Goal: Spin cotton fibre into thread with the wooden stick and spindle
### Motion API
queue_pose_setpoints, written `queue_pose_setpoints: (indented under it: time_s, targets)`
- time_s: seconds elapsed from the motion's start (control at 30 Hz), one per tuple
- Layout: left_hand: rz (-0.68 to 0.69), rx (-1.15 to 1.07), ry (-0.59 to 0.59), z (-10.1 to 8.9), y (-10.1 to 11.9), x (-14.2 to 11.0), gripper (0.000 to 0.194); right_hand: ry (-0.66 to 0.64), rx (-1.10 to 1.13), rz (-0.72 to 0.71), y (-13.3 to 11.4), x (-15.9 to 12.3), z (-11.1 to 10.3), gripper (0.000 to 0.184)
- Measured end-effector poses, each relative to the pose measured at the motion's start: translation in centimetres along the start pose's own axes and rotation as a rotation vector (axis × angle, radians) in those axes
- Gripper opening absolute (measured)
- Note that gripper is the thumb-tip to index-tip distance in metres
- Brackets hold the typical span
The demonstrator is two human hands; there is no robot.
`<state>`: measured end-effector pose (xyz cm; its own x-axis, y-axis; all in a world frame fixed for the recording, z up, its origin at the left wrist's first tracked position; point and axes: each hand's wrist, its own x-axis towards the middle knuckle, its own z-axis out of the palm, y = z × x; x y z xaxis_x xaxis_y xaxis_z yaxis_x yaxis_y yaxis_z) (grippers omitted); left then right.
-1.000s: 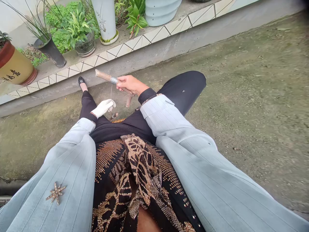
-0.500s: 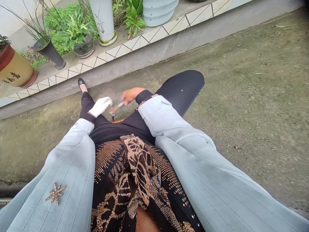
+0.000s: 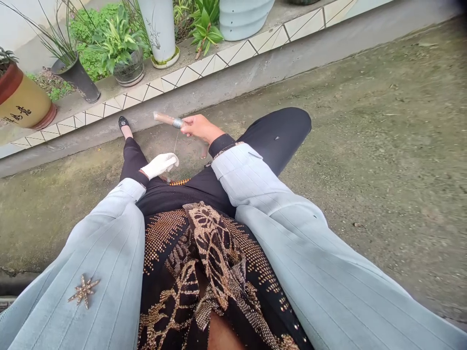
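My right hand (image 3: 199, 127) is bare and closed around a wooden stick (image 3: 164, 118) raised in front of me. A silvery-grey winding (image 3: 178, 123) wraps the stick beside my fingers. From that winding a thin thread or wire (image 3: 176, 142) runs down to my left hand (image 3: 160, 164), which wears a white glove and has its fingers closed on it. Below my right wrist shows a blurred wooden end (image 3: 204, 152); whether it joins the stick I cannot tell. An orange-and-black banded thing (image 3: 179, 182) lies between my thighs, partly hidden.
Ahead runs a low tiled ledge (image 3: 197, 69) with several potted plants, among them a yellow-and-red pot (image 3: 27, 104), a dark pot (image 3: 78, 80) and a tall white pot (image 3: 157, 29). Mossy concrete ground (image 3: 365, 146) spreads to the right.
My right hand has lifted the stick up and away from my lap, and it now points left. My left hand has shifted slightly right and down, with the thread stretched between them.
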<state>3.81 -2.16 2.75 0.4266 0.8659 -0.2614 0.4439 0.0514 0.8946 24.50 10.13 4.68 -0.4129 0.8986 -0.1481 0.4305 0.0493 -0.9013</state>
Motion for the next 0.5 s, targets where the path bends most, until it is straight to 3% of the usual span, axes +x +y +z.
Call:
queue_pose_setpoints:
  time_s: [0.1, 0.2, 0.37, 0.5]
  targets:
    - [0.008, 0.097, 0.016, -0.4, -0.1, 0.1, 0.033, -0.024, -0.479, 0.053, 0.0, -0.1, 0.1, 0.03]
    - [0.013, 0.155, 0.034, -0.9, -0.6, 0.3, 0.03, -0.16, -0.718, 0.071, -0.4, -0.5, 0.2, 0.038]
    - [0.014, 0.161, 0.162, -1.7, -1.1, 0.4, 0.026, -0.268, -0.778, 0.11, -0.6, -0.7, 0.2, 0.044]
    - [-0.004, 0.133, 0.253, -2.5, -0.8, 0.5, 0.023, -0.553, -0.689, 0.122, -0.2, -0.8, 0.0, 0.035]
